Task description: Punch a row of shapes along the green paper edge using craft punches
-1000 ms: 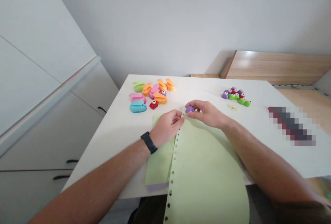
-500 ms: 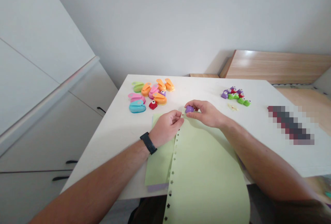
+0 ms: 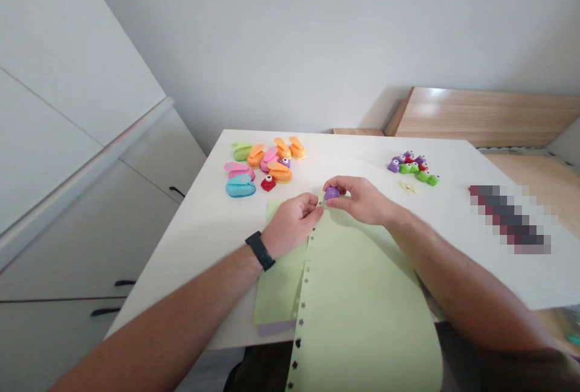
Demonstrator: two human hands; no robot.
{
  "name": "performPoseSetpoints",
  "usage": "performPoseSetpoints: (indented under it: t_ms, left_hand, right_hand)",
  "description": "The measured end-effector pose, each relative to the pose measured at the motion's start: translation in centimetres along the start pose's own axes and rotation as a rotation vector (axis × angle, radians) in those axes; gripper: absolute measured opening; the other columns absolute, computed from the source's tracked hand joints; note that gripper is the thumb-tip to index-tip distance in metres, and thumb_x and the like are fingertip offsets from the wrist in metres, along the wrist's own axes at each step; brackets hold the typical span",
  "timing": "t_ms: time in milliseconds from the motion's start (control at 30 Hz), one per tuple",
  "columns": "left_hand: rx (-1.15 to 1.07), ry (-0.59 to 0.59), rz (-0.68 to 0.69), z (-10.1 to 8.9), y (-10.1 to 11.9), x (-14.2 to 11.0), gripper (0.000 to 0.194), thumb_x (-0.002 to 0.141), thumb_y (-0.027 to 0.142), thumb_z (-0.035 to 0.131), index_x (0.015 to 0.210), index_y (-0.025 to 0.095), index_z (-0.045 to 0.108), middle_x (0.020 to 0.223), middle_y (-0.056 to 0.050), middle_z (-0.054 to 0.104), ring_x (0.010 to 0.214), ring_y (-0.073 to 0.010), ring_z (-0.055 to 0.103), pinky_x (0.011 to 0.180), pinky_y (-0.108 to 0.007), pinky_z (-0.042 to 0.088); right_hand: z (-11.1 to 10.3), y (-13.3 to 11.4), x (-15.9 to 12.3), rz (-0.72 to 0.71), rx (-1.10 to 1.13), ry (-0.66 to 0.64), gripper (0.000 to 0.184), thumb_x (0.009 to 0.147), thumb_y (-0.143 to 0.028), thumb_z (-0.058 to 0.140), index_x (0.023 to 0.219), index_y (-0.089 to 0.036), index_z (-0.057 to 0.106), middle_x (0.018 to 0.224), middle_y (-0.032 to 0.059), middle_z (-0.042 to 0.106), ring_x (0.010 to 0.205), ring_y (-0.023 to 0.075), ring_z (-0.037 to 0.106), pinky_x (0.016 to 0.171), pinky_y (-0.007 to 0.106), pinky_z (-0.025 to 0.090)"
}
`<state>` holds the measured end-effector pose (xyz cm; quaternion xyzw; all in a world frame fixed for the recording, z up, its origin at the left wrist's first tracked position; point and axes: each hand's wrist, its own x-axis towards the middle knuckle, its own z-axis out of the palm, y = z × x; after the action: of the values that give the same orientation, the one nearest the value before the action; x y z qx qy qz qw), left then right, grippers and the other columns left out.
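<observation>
A large pale green sheet of paper (image 3: 362, 295) hangs past the table's front edge, with a row of small star-like holes down its left side. My left hand (image 3: 296, 217) pinches that sheet's punched edge near its far end. Between the thumb and fingers of my right hand (image 3: 357, 197) is a small purple craft punch (image 3: 332, 192), placed at the sheet's far end. The fingers partly cover the punch. Under my left hand lies another green sheet (image 3: 278, 289), with a purple sheet (image 3: 272, 327) showing beneath it.
Orange, pink, green and blue lever punches (image 3: 241, 185) cluster at the back left, beside a small red punch (image 3: 268, 183). Small purple, red and green punches (image 3: 410, 167) stand back right, near paper cut-outs (image 3: 408, 188). A blurred-out dark item (image 3: 510, 220) lies on the right.
Both hands stay almost in place on the paper and the punch. The near part of the green sheet has shifted slightly to the right.
</observation>
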<state>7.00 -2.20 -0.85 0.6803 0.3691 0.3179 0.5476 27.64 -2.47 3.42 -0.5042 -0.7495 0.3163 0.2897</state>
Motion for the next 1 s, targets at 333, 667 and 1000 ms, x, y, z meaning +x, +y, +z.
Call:
performPoseSetpoints:
  t_ms: [333,667,1000]
  left_hand:
    - [0.031,-0.008,0.007,-0.1,-0.2,0.1,0.021,0.091,0.038,0.057,0.095,0.018,0.059,0.076,0.000,0.067,0.063,-0.0119,0.057,0.055,-0.022,0.039]
    - [0.084,-0.006,0.018,-0.2,-0.1,0.0,0.021,0.091,0.038,0.056,0.098,0.018,0.061,0.077,0.000,0.067,0.062,-0.0117,0.056,0.055,-0.023,0.039]
    - [0.037,-0.004,-0.007,-0.1,-0.3,0.0,0.020,0.090,0.036,0.056,0.100,0.019,0.062,0.082,-0.002,0.071,0.069,-0.0152,0.064,0.060,-0.024,0.045]
  right_hand:
    - [0.4,0.0,0.2,0.010,0.011,0.014,0.018,0.082,-0.027,0.067,0.098,-0.019,0.067,0.085,-0.0001,0.066,0.079,0.0153,0.057,0.077,0.030,0.045]
    - [0.2,0.1,-0.1,-0.004,0.050,-0.020,0.022,0.084,-0.030,0.066,0.103,-0.020,0.067,0.090,0.0010,0.067,0.082,0.0160,0.057,0.080,0.031,0.046]
    - [-0.6,0.2,-0.3,0.027,0.113,-0.024,0.030,0.089,-0.036,0.061,0.111,-0.017,0.066,0.094,0.0039,0.066,0.081,0.0161,0.056,0.075,0.031,0.045]
